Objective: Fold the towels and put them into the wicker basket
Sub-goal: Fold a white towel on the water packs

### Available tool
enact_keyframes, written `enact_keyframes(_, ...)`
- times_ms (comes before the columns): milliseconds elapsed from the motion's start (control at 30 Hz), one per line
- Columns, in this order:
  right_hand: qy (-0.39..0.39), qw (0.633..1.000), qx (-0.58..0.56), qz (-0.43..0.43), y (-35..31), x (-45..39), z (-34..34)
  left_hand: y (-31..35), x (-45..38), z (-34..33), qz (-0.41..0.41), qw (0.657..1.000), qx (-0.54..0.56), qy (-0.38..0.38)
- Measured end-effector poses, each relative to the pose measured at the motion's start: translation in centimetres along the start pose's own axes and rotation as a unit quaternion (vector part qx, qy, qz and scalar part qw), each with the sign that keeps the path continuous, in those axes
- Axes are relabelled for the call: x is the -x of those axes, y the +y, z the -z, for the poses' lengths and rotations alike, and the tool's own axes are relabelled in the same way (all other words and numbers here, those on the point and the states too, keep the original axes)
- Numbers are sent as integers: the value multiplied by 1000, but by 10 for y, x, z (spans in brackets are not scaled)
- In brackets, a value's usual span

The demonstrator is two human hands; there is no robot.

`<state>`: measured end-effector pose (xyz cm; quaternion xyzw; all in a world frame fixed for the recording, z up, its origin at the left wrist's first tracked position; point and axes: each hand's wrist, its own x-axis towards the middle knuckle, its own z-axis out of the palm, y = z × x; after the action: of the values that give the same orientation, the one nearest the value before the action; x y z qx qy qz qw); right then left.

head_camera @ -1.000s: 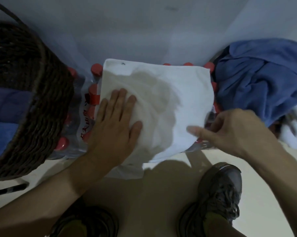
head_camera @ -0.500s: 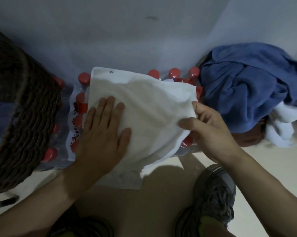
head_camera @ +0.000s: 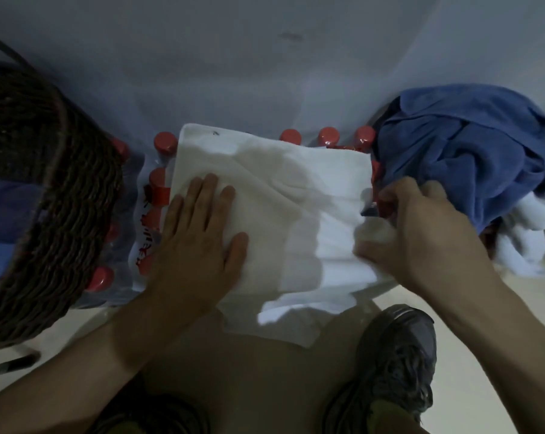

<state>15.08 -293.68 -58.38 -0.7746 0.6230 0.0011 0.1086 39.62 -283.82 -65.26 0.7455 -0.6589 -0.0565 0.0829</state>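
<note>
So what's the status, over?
Left hand flat on white towel. Right hand gripping its right edge. Wicker basket left, nothing blocking.

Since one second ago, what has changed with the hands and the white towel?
The right hand, first hovering off the white towel with a finger out, moved in and now grips its right edge. The left hand stays flat on the towel's left half; the wicker basket and blue towel pile did not move.
</note>
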Motion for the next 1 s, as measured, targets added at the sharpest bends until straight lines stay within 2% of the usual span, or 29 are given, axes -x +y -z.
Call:
enact_keyframes(67,29,997,-13,71,-15,2,-1,2,-5,4,27,999,18,0)
enact_keyframes(133,27,994,8,106,-29,-2,-8,4,-16,9,49,998,27,4)
enact_keyframes(200,-2,994,22,111,-41,-10,-17,6,-27,9,42,998,51,5)
enact_keyframes(300,-25,993,-69,91,-51,-23,-35,3,-41,2,15,996,83,4)
enact_keyframes(433,-16,997,-35,69,-51,-47,-58,-7,-50,-7,19,999,26,-17)
enact_keyframes(567,27,993,-27,114,-39,-69,-64,-16,-52,-10,11,1000,19,-18)
enact_keyframes(733,35,982,-54,178,-29,-67,-61,-17,-49,0,-15,998,60,-19)
enact_keyframes(800,68,966,-123,217,-29,-55,-53,-17,-42,12,-10,992,122,25)
enact_keyframes(900,145,922,-213,287,-38,-24,-48,-21,-12,33,-58,968,183,161)
enact_keyframes(933,145,909,-241,309,-44,-12,-49,-24,4,35,-90,958,206,175)
enact_keyframes(1000,99,887,-285,350,-58,12,-55,-27,41,35,-134,949,264,110)
